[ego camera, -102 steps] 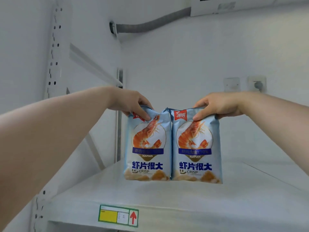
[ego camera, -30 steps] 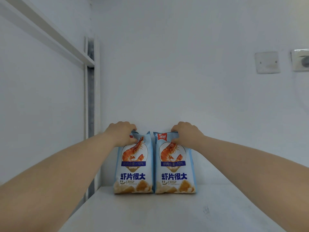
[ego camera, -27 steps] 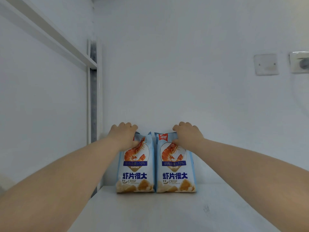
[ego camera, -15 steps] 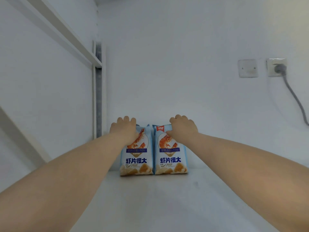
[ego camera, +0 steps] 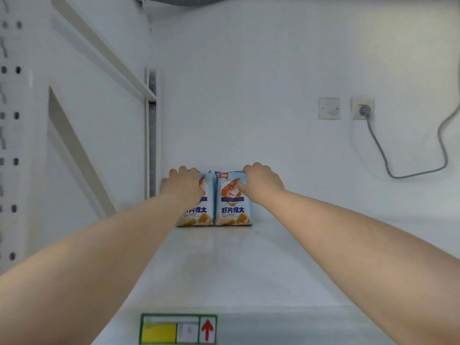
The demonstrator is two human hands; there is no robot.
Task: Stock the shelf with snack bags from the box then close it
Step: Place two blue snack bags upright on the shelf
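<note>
Two light-blue shrimp-crisp snack bags stand upright side by side at the back of the white shelf (ego camera: 236,270), against the wall. My left hand (ego camera: 181,185) curls over the top of the left bag (ego camera: 199,216) and hides its upper half. My right hand (ego camera: 261,183) grips the top right corner of the right bag (ego camera: 232,210), thumb on its front and fingers over the top edge. Both arms are stretched far forward. The box is out of view.
A shelf upright (ego camera: 151,133) stands just left of the bags, and a perforated post (ego camera: 10,115) at the far left. A wall plate (ego camera: 329,108), a socket (ego camera: 362,109) and a grey cable (ego camera: 388,168) are at the right. A green-framed label (ego camera: 178,329) marks the shelf's front edge.
Both bags went from the shelf's front to the back wall and now stand there. My hands stay on their tops while my view has pulled back, showing the shelf's front edge.
</note>
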